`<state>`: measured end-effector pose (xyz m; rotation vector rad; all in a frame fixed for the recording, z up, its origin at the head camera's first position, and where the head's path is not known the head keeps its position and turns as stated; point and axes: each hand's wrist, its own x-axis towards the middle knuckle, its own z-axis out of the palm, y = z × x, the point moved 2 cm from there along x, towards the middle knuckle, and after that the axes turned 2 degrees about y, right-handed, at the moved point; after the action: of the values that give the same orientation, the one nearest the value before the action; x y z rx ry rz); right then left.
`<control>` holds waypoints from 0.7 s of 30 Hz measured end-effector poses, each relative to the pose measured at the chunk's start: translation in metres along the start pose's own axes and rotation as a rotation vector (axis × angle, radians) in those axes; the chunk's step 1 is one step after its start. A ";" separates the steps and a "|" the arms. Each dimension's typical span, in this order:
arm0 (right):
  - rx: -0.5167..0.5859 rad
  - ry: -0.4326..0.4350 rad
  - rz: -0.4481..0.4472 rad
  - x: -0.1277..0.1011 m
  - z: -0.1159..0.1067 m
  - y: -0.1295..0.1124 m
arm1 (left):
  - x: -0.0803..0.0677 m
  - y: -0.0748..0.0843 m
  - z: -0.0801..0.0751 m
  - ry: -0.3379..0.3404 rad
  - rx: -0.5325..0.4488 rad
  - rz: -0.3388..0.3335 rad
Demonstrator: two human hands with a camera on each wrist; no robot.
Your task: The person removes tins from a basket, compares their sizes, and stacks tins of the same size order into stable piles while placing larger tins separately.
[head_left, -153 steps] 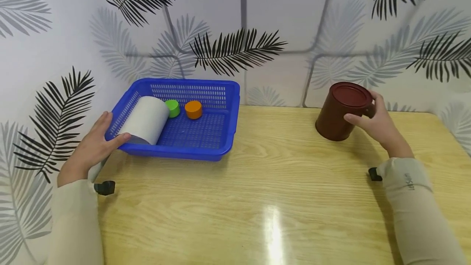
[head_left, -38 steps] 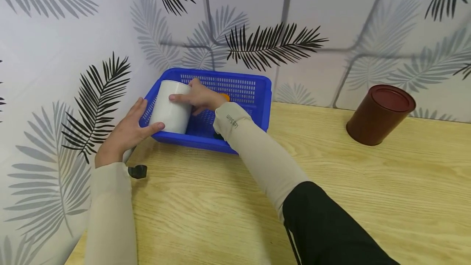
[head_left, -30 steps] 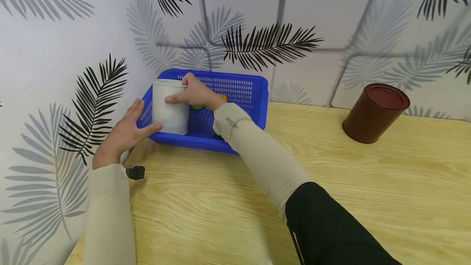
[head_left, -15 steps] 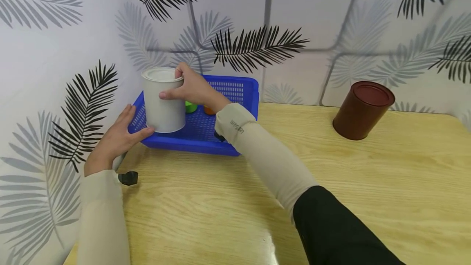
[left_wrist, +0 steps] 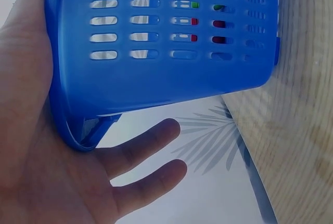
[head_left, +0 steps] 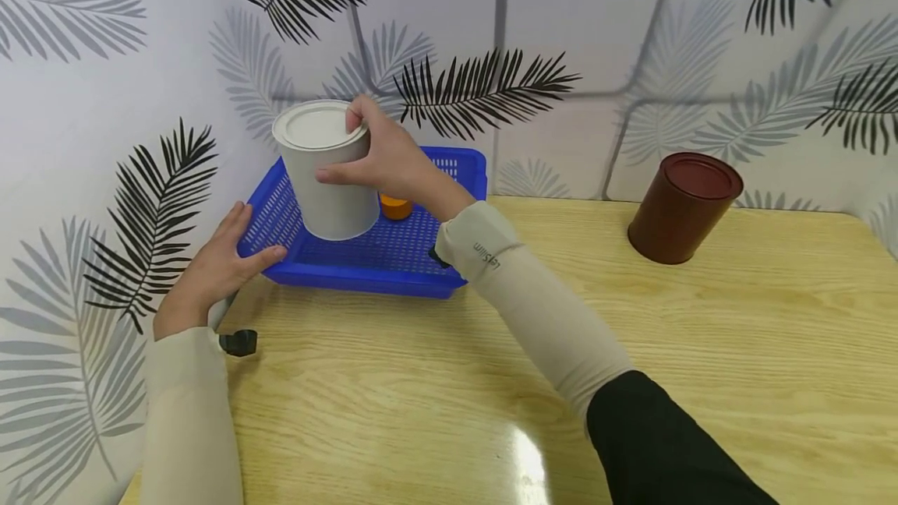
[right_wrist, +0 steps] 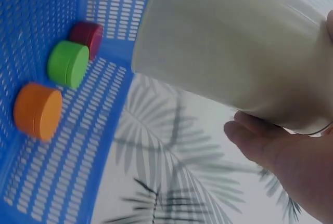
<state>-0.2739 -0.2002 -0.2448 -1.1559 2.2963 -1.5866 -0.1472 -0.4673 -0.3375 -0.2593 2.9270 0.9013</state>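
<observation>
My right hand [head_left: 382, 158] grips a white lidded can [head_left: 326, 170] near its top and holds it upright in the air above the left half of a blue perforated basket [head_left: 365, 275]. The right wrist view shows the white can [right_wrist: 234, 52] with my thumb [right_wrist: 260, 141] on its side. On the basket floor lie an orange puck [right_wrist: 37, 110], a green puck [right_wrist: 67, 64] and a dark red puck [right_wrist: 87, 36]. My left hand [head_left: 217, 267] rests with straight fingers against the basket's left front corner [left_wrist: 156, 73].
A dark red lidded can [head_left: 682, 207] stands on the wooden table [head_left: 631, 380] at the back right, near the leaf-patterned wall. The basket sits in the back left corner, close to the walls.
My right hand left the dark red can, crossed to the basket, stood the white can upright and lifted it clear of the basket floor. The left hand stayed at the basket's corner.
</observation>
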 end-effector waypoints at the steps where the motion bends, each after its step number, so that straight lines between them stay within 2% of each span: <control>1: 0.000 0.015 -0.006 -0.003 -0.004 -0.001 | 0.000 0.000 0.000 0.000 0.001 -0.001; 10: 0.013 0.144 -0.068 -0.033 -0.036 0.006 | 0.000 -0.005 -0.002 0.011 0.003 0.015; 21: 0.093 0.287 -0.104 -0.076 -0.078 0.047 | 0.001 -0.001 0.001 -0.001 -0.002 0.006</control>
<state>-0.2833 -0.0856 -0.2732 -1.1055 2.3289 -1.9927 -0.1476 -0.4677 -0.3391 -0.2495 2.9273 0.9054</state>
